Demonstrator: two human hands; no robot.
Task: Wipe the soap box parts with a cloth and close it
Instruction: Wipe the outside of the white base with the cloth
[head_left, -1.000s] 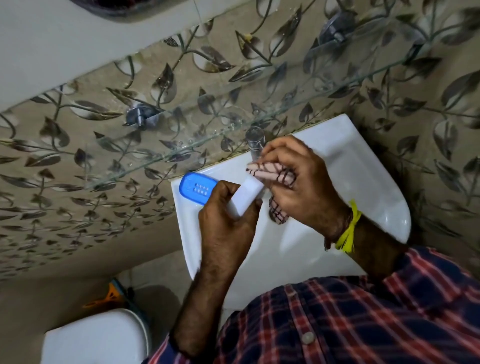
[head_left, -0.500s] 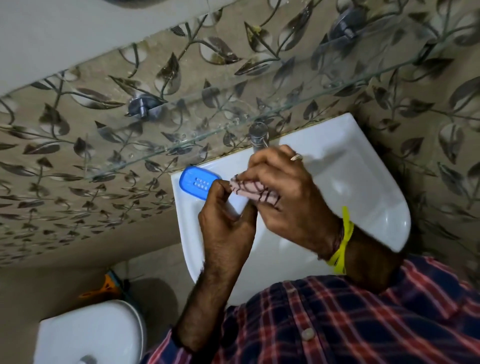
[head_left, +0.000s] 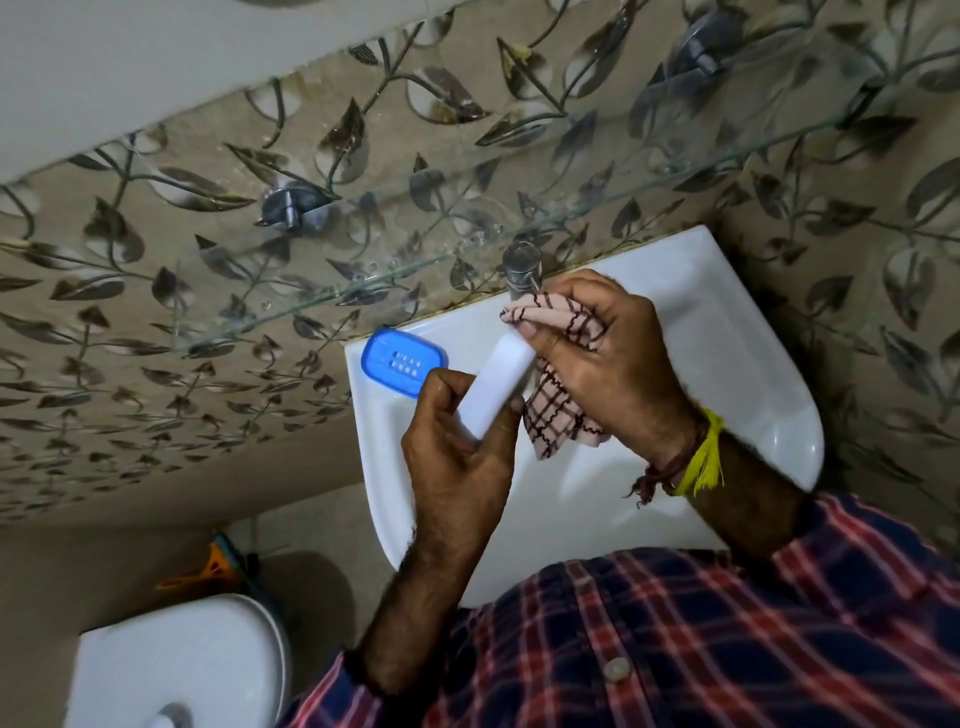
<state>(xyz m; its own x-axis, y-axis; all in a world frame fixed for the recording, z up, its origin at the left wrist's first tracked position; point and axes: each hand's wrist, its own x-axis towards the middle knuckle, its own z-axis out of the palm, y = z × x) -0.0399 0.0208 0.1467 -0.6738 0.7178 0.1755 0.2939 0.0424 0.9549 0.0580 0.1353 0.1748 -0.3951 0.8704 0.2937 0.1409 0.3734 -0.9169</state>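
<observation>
My left hand grips a white soap box part over the sink, holding it tilted with its far end up. My right hand holds a pink checked cloth bunched in its fingers and presses it against the far end of the white part. Part of the cloth hangs down below my right hand. A blue soap box part with small holes lies on the sink's back left corner, just beyond my left hand.
The white sink is fixed to a leaf-patterned tiled wall, with a chrome tap at its back. A glass shelf juts out above the sink. A white toilet stands lower left, with an orange object behind it.
My right hand has drawn the cloth from the near end of the white part to its far end, so more of the white part shows. The view has shifted slightly.
</observation>
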